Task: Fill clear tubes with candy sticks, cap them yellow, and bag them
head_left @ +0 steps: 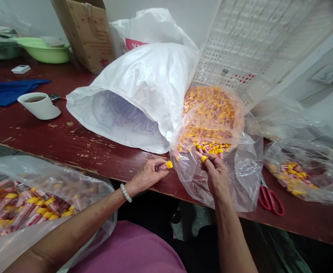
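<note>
Between the fingers of my left hand (147,176) is a small clear tube with a yellow cap (169,164), held over the table's front edge. My right hand (217,172) pinches another yellow-capped tube (203,158) at the mouth of a clear plastic bag (189,178). Inside that bag lies a heap of similar yellow-capped tubes (209,113). Left of it a white woven sack (152,76) lies on its side, its mouth facing me. At lower left, a large clear bag (95,189) holds many more capped tubes (26,206).
Red-handled scissors (271,201) and a smaller bag of tubes (297,174) lie at right on the dark red table (78,142). A white plastic crate (240,49) leans behind. A cup (38,106), blue cloth (9,92), green basin (45,51) and cardboard box (89,34) are at left.
</note>
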`<state>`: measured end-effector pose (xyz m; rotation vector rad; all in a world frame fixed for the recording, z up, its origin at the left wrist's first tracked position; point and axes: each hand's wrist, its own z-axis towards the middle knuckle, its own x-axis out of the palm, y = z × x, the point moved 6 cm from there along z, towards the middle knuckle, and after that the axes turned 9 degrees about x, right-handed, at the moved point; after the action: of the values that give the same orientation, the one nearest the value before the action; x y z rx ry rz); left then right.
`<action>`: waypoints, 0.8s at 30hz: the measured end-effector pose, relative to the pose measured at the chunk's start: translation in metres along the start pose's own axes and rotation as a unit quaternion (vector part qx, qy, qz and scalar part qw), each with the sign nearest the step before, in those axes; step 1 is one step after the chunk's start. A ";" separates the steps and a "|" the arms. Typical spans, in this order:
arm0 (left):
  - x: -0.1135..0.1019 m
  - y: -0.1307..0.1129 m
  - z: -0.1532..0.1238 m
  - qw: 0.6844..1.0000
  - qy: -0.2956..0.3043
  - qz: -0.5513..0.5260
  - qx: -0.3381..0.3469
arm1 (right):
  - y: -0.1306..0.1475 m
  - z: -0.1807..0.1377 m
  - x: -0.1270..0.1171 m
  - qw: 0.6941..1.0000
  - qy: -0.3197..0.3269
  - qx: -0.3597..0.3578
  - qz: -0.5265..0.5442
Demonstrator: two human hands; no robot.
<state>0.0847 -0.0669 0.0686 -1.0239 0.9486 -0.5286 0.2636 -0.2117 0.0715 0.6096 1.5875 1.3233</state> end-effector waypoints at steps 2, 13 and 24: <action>0.004 -0.004 0.000 0.999 0.020 0.032 0.007 | 0.022 -0.031 0.012 0.991 0.119 0.017 0.064; 0.021 -0.016 -0.010 0.975 0.082 0.185 0.093 | 0.058 -0.075 0.038 0.969 0.210 -0.099 -0.089; 0.027 -0.016 -0.011 0.976 0.104 0.170 0.086 | 0.060 -0.071 0.039 0.948 0.304 -0.080 -0.055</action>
<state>0.0903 -0.0996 0.0696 -0.6407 1.2133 -0.4266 0.1732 -0.1949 0.1119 -0.0060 1.9352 1.6286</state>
